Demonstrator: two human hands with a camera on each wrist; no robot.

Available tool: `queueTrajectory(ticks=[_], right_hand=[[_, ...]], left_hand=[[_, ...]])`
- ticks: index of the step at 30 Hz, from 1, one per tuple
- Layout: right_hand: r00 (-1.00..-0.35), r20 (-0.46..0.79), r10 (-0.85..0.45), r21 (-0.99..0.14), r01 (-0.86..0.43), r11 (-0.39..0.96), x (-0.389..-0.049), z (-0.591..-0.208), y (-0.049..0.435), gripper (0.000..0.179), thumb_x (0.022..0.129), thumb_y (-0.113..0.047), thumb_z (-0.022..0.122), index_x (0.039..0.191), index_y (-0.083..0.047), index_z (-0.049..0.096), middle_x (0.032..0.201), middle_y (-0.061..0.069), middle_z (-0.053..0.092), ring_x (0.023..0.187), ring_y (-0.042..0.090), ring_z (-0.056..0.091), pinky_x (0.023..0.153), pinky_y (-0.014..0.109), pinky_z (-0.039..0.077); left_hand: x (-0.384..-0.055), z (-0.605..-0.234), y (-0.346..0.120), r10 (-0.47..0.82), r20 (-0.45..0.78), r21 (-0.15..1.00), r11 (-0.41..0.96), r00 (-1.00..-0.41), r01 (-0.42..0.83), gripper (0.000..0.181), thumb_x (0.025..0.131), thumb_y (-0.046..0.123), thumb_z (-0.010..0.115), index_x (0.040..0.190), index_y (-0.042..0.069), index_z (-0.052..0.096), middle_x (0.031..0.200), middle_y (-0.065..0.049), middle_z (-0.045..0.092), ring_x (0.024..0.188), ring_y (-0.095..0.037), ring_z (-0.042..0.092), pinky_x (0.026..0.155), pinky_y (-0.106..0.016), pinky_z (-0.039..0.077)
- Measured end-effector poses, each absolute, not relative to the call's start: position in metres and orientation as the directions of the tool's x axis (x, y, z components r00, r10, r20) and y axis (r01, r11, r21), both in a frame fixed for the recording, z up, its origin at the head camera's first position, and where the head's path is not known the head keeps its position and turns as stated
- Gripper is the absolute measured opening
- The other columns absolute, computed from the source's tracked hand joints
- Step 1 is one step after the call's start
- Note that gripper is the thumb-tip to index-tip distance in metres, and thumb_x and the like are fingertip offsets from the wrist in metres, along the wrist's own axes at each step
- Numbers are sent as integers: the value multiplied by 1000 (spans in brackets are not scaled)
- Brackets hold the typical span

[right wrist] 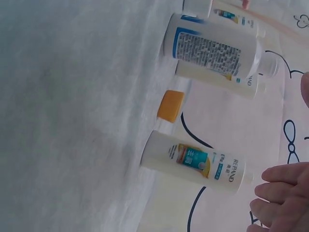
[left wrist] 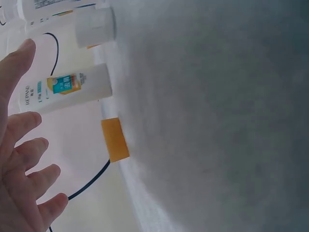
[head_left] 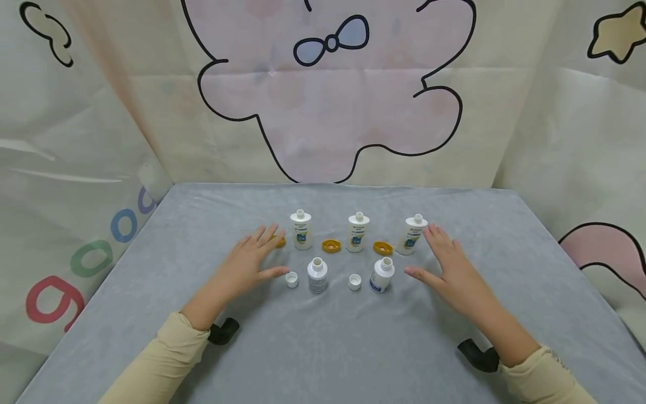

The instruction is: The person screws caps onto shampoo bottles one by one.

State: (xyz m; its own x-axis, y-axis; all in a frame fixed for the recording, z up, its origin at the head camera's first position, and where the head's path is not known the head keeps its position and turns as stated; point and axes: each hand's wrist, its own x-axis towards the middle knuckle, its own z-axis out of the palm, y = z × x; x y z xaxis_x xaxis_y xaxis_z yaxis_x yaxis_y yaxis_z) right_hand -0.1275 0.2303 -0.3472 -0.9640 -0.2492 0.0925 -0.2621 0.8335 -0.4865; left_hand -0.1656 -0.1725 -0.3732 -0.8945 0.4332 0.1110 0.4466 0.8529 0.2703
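My left hand hovers over the left side of the table, fingers spread and holding nothing. Its fingers partly hide one orange cap; its thumb is nearest a small white cap. My right hand, also spread and holding nothing, is beside the right-hand flat white lotion bottle and a round white bottle. Two more lotion bottles stand uncapped at the left and centre. Another round bottle stands in front, its neck bare. All the bottles are upright.
Between the lotion bottles lie two orange caps, one central and one further right. A second white cap sits between the round bottles. Grey cloth covers the table; a printed curtain rises behind it.
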Motion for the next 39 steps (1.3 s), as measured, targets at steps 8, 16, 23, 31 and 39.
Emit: queueTrajectory(ticks=[8, 16, 23, 31, 39], right_hand=[[-965, 83, -250, -547, -254, 798, -122, -340, 219, 97, 91, -52, 67, 160, -9, 13, 168, 15, 7, 155, 38, 8, 121, 64, 13], [-968, 78, -239, -563, -240, 791, -121, -341, 209, 97, 89, -53, 69, 159, -10, 20, 168, 11, 12, 154, 39, 15, 115, 68, 23], [-964, 88, -252, -573, -256, 778, -116, -339, 199, 97, 87, -57, 69, 159, -12, 22, 168, 8, 14, 154, 37, 17, 115, 67, 26], [-959, 125, -256, -576, -280, 768, -113, -337, 185, 92, 85, -52, 74, 156, -12, 31, 165, 9, 26, 150, 38, 28, 115, 64, 30], [-940, 176, -294, -602, -339, 723, -115, -339, 173, 93, 81, -50, 78, 156, -16, 34, 163, 5, 31, 147, 34, 35, 114, 60, 35]], left_hand=[[-161, -377, -170, 443, 75, 300, 844, -893, 444, 88, 84, 51, 73, 153, 10, 38, 162, -15, 30, 148, -41, 29, 119, -60, 27], [-159, -380, -166, 465, 89, 320, 824, -881, 467, 92, 79, 49, 80, 151, 7, 42, 158, -18, 37, 148, -42, 31, 117, -61, 30], [-157, -380, -164, 475, 91, 358, 805, -875, 474, 91, 77, 45, 83, 150, 9, 43, 158, -17, 37, 146, -42, 34, 113, -63, 34], [-155, -382, -161, 465, 34, 417, 798, -884, 436, 91, 77, 42, 83, 151, 10, 42, 158, -15, 37, 141, -39, 43, 112, -55, 40], [-156, -383, -159, 451, -18, 508, 773, -892, 380, 89, 78, 39, 83, 151, 9, 42, 152, -14, 47, 138, -34, 49, 111, -50, 43]])
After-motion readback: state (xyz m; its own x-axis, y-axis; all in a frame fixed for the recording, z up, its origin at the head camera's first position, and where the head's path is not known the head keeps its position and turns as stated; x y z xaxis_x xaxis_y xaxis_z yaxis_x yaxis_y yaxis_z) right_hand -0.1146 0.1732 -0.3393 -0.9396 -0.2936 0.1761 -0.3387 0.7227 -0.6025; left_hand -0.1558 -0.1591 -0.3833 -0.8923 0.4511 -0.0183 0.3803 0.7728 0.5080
